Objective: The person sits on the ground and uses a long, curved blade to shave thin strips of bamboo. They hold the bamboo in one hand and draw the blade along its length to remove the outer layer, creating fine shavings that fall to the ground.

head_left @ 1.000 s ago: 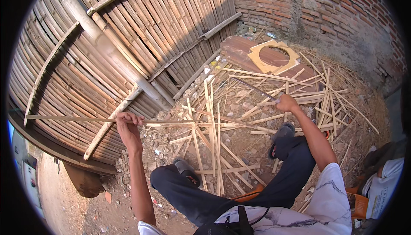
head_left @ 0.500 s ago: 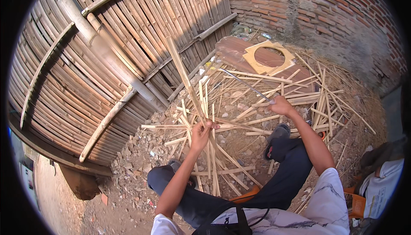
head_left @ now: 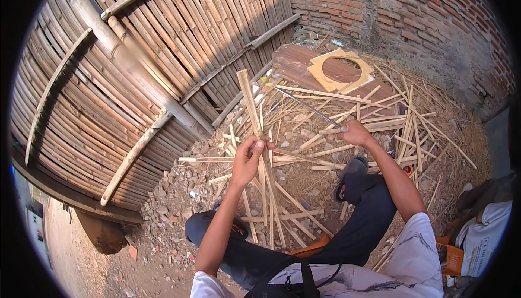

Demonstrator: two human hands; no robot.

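My left hand [head_left: 248, 161] is closed around a split bamboo strip [head_left: 249, 101]. The strip stands nearly upright, leaning a little left at its top; where its lower end lies among the pale strips below, I cannot make out. In my right hand [head_left: 355, 134] is a long, thin, dark metal blade [head_left: 309, 107], seen almost edge-on. It points up and left, and its far tip is near the bamboo strip without touching it. Beneath both hands, loose bamboo strips [head_left: 304, 222] cross each other on the ground.
A bamboo wall [head_left: 217, 32] rises on the left, and a brick wall [head_left: 412, 21] closes the back. Near it, a yellowish board with a round hole [head_left: 325, 83] lies on a brown panel [head_left: 293, 62]. Rubble [head_left: 163, 211] covers the ground at left. A white and orange sack [head_left: 485, 238] is at right.
The bamboo strip has come down and tilted more upright, its top moving right. My left hand has shifted slightly up and left. The blade has moved slightly left.
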